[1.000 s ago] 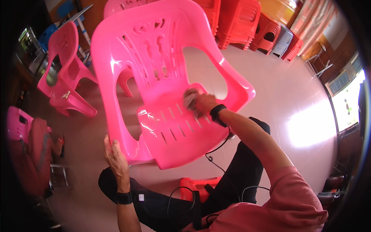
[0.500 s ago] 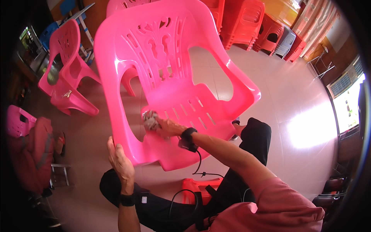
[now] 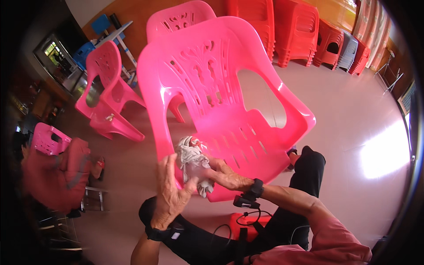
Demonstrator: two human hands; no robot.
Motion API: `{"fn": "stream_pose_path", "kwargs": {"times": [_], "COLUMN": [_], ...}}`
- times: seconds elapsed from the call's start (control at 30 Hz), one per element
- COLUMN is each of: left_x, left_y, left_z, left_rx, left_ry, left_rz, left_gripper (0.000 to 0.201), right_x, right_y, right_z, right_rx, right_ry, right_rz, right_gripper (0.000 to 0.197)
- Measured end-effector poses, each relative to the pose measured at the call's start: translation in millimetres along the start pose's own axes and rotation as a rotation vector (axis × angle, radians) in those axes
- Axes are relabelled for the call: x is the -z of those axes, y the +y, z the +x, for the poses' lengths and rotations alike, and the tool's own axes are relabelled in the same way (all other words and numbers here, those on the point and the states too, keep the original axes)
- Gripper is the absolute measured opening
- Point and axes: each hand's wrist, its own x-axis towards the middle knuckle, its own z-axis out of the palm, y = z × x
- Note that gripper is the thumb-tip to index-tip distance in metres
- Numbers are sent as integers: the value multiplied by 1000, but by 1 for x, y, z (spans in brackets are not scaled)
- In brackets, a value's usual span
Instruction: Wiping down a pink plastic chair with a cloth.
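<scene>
A pink plastic armchair with slots in its seat and a cut-out pattern in its back stands in front of me. Over the seat's near left part, a crumpled whitish-grey cloth with a bit of red at its top is bunched up. My right hand grips the cloth from the right, fingers partly hidden in its folds. Close on the cloth's left side is my left hand, fingers stretched upward and thumb apart, the thumb tip at the cloth. Whether it presses the cloth is unclear.
More pink chairs stand behind and at the left. A person in a red top is at the far left. Stacked red stools line the back wall. A red stool is beneath me.
My right hand has lifted the cloth from the seat and drawn it toward my left hand. My left hand has left the chair's armrest and come to the cloth. The view has shifted left.
</scene>
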Motion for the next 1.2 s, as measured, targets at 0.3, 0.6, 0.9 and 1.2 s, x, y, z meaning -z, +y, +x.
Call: {"fn": "stream_pose_path", "kwargs": {"times": [0.3,0.6,0.9,1.2], "left_x": [14,68,64,13], "left_y": [-6,-92,-172,-167], "left_z": [50,234,255,85], "left_rx": [260,-260,-92,55], "left_ry": [-173,427,399,-19], "left_rz": [-395,182,-37,-50], "left_gripper": [49,45,55,46], "right_x": [44,104,102,96], "right_y": [41,155,158,151], "right_z": [18,-8,-1,-4], "right_rx": [-84,184,143,97], "right_ry": [-46,649,651,674], "right_rz": [-88,-865,-667,-771], "right_gripper": [48,19,4,9]}}
